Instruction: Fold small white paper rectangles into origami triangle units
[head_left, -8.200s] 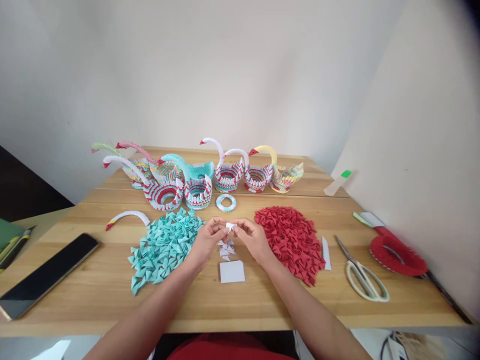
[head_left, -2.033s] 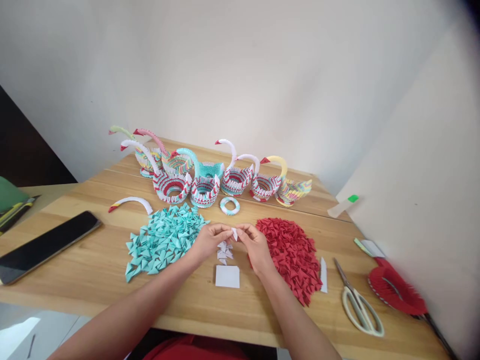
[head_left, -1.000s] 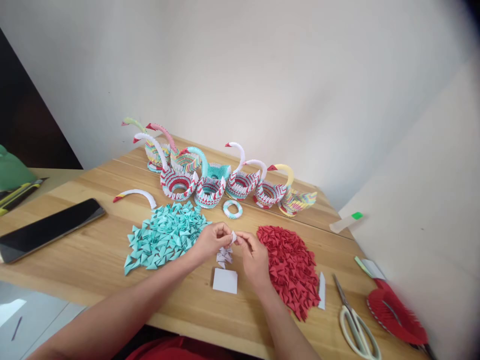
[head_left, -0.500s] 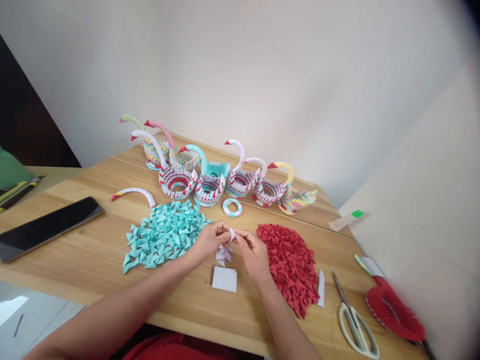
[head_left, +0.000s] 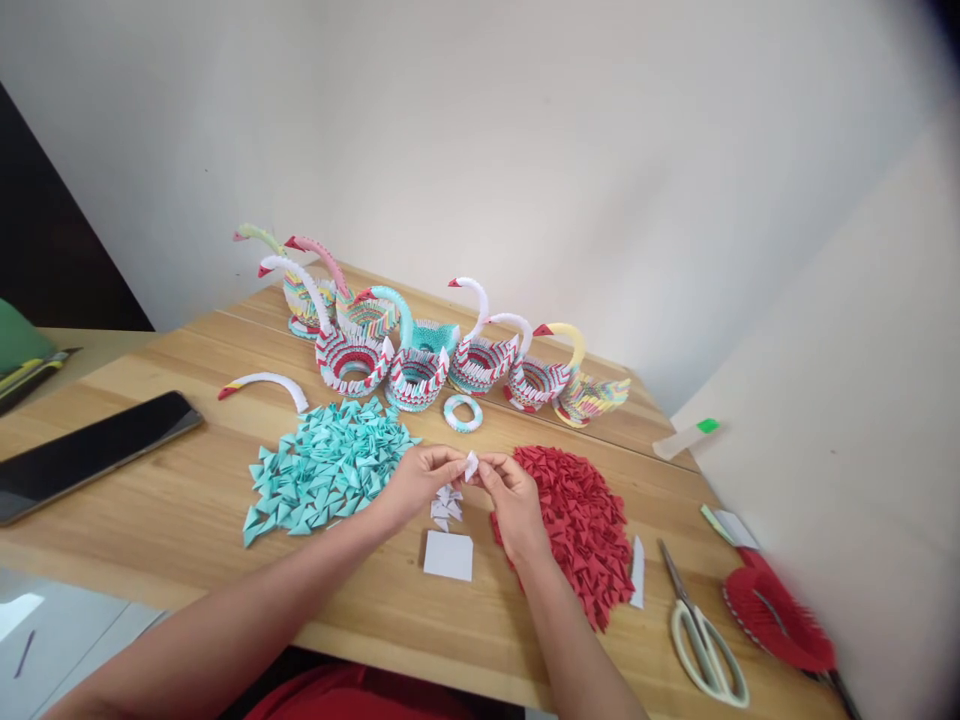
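Here, white paper piece [head_left: 471, 466], small, folded (somewhat pointed)

Pale walls [head_left: 487, 130] around a wooden table [head_left: 405, 620], tiled floor [head_left: 75, 630].

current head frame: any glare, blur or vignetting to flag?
Head view: bright glare on the floor, lower left; head view: top-right corner dark; head view: red object at right looks soft; head view: white folded paper between left hand and right hand visible, creases too small to read.
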